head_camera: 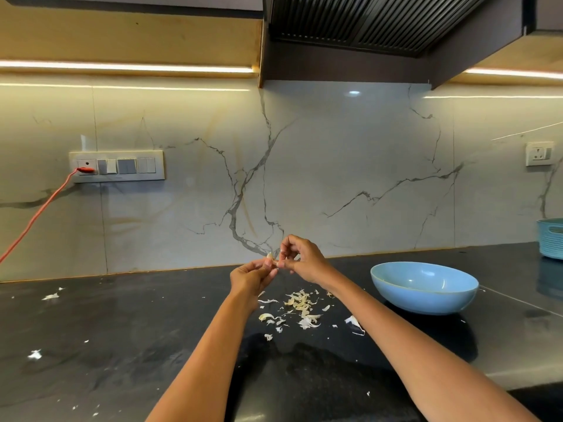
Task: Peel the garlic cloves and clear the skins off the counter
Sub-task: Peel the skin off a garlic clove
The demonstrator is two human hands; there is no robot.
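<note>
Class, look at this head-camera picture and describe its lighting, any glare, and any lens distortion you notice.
Head view: warm strip lights under the cabinets light the marble wall; a small glare spot sits below the hood; the black counter shows soft reflections; the wide lens bows the counter edge and the cabinets; the garlic clove between the hands looks small and soft.

I am looking at a pale blue bowl sitting on the black counter at about four o'clock from the middle of the view, and a ribbed blue basket is standing at the three o'clock edge, well apart from it. At nine o'clock a switch panel is sitting on the veined marble backsplash, with an orange cable plugged into it and running down to the left. A dark range hood is hanging at twelve o'clock, and a single wall socket is showing near two o'clock.
</note>
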